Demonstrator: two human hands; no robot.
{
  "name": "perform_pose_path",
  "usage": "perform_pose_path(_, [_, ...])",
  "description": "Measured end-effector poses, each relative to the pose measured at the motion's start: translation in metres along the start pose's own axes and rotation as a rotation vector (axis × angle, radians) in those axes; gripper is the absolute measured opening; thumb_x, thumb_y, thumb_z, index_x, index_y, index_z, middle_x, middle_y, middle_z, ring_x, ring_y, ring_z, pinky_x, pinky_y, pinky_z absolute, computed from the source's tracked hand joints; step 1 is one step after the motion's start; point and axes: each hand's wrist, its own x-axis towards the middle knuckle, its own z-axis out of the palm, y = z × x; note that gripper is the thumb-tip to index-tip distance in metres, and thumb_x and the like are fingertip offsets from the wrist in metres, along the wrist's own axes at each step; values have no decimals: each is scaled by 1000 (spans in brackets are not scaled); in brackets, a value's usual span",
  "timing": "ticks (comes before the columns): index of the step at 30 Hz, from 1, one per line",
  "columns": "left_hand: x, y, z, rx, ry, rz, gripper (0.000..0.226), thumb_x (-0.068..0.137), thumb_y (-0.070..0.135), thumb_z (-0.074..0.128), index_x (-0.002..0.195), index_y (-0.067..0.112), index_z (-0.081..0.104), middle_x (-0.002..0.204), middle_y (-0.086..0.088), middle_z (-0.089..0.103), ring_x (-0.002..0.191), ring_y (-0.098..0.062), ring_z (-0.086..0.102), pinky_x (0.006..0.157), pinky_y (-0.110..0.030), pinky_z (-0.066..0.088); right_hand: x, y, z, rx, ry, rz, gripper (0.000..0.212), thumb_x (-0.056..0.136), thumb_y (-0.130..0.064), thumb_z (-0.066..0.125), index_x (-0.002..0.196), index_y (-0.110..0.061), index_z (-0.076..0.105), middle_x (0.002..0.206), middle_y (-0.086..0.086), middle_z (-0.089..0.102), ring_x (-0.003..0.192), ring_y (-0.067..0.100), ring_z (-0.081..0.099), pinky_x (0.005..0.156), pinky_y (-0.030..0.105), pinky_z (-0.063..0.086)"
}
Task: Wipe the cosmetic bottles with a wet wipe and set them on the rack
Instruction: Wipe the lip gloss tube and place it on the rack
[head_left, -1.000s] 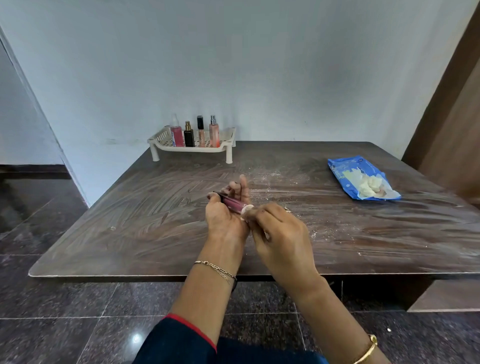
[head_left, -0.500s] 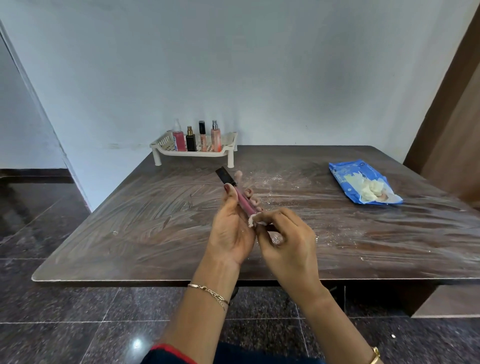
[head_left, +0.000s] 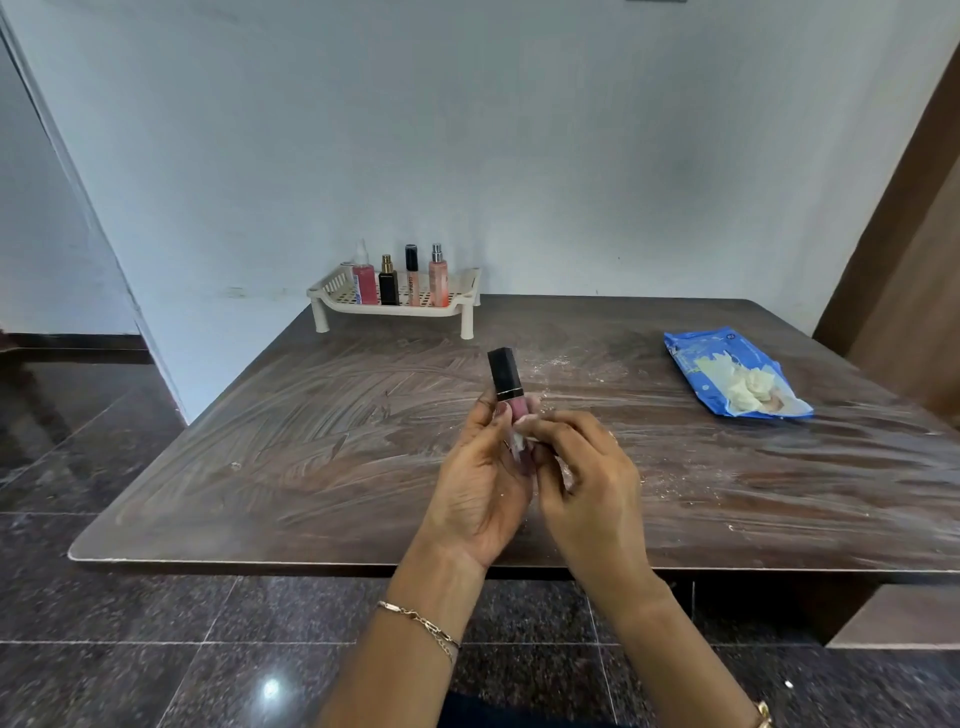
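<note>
Change: the tube (head_left: 505, 382) has been raised from lying almost level across the fingers, a second ago, to standing upright with its black cap on top.
Change, wipe: the wipe (head_left: 518, 442) has been brought from the tube's end onto the pink lower body.
Meaning: the wiping of this tube is judged to be under way along the body. The cap is not seen being rubbed. Setting on the rack has not yet been done.
Rack (head_left: 332, 294): one, beyond the left hand and a little to its left, well apart. A free place is seen at its right end.
Bottles on rack: four, upright in a row, namely a pink spray (head_left: 363, 285), a black bottle (head_left: 388, 287), a slim tube (head_left: 412, 280) and a peach spray (head_left: 438, 283).
Left hand (head_left: 480, 488): one, curled round the tube's lower part, thumb on its left side.
Tube in hand: one, held between both hands above the table (head_left: 311, 441).
Wipe in use: one small scrap.
Right hand (head_left: 592, 483): one, pinching the wipe against the tube's body.
Pack of wipes (head_left: 698, 358): one, beyond the right hand and to its right, opened, with white sheets showing.
Bottles loose on table: none seen.
</note>
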Motion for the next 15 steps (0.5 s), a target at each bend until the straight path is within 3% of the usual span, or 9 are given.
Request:
perform_pose_path(3, [0,0,-1,107,20,56,42,92,3,47,133,12,49,117,-19,61,111,-21,60,92,-29,50,-1,4,-1,-7,-24,30,26,79,4,70,101,-11,71,97,-3,64,87,8,63,71,31,56])
perform_pose_path(7, [-3,-2,3,237,-2,81,48,87,1,52,132,17,52,111,-15,65,101,-23,62,89,-36,49,17,7,-1,11,29,38,20,80,1,69,97,-11,70,94,-4,63,82,7,63,70,29,57])
perform_pose_path(11, [-6,-2,8,376,7,80,52,78,5,58,129,17,56,119,-16,58,104,-26,55,86,-38,45,40,10,-2,55,138,84,19,82,4,67,96,-8,70,91,-3,63,81,8,63,72,29,57])
perform_pose_path(15, [-8,1,11,423,-18,73,46,85,2,54,130,16,56,120,-14,61,98,-22,62,88,-41,50,39,10,-2,64,138,89,21,82,5,66,99,-8,70,92,-4,62,83,7,62,74,27,56])
